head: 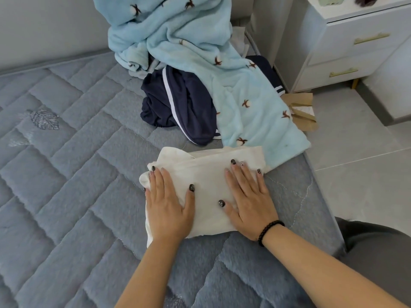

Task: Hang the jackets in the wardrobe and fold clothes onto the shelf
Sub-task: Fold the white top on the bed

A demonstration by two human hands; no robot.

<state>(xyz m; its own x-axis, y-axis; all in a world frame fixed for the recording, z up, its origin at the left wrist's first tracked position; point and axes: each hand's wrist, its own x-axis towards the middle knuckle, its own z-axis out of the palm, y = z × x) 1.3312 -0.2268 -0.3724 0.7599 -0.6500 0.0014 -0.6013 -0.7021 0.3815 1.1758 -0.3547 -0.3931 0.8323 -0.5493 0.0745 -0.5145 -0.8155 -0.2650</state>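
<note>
Lying on the near edge of the bed, the white garment is already folded into a small, thick rectangle, and both hands are flat on top of it. The left hand presses the left part with straight fingers, and the right hand, which has a dark bead bracelet on the wrist, presses the right part in the same way; the two hands are apart, with a strip of white cloth between them, and neither one grips the cloth. I judge that this piece is almost finished and is only being smoothed before it goes to the shelf. Just behind it, a navy garment with white stripes lies crumpled, and a light blue fleece piece with small brown prints is heaped over it and reaches down to touch the white garment's far corner. These two are not folded yet. No wardrobe, shelf or hanger is in view, so the hanging part cannot be judged. A white drawer cabinet stands beside the bed on the tiled floor.
</note>
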